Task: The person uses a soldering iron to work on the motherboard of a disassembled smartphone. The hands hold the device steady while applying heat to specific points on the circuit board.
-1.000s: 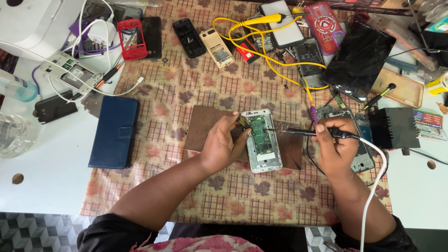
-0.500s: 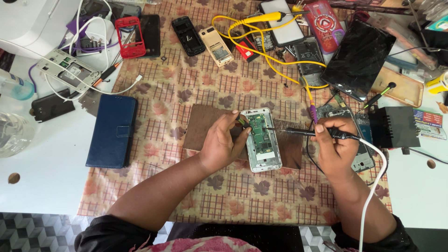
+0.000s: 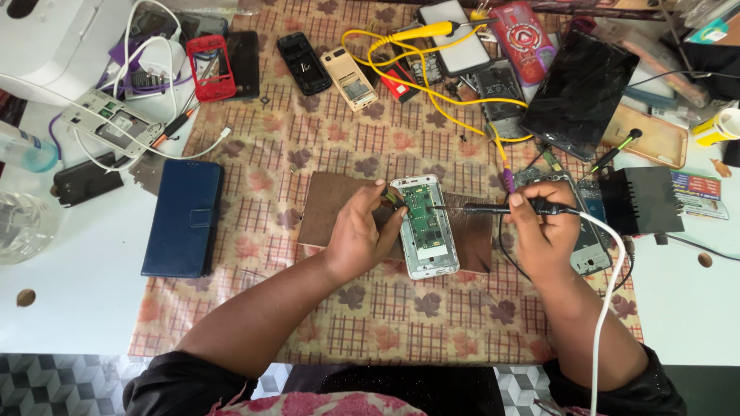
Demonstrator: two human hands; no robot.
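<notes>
- A checked, leaf-patterned cloth [image 3: 254, 323] lies under both hands and covers most of the white table [image 3: 69, 308].
- A black tablet [image 3: 580, 92] with a cracked screen lies beyond the right hand, well apart from it.
- A blue wallet-style phone case [image 3: 183, 218] lies out to the left of the left hand.
- A brown mat [image 3: 327, 208] sits under the hands, between them and the cloth.
- A black box-shaped unit [image 3: 641, 200] stands just to the right of the right hand.
- The opened white phone [image 3: 425, 226], green circuit board exposed, rests on the mat between the two hands.
- The left hand [image 3: 361, 235] is curled against the phone's left edge, fingertips pinching something small at its top corner; what it is I cannot tell.
- The right hand [image 3: 543, 229] is closed around a soldering iron [image 3: 493, 208] with a white cord, its tip reaching left onto the board.
- A yellow probe [image 3: 420, 32] with a looping yellow lead lies far beyond both hands.
</notes>
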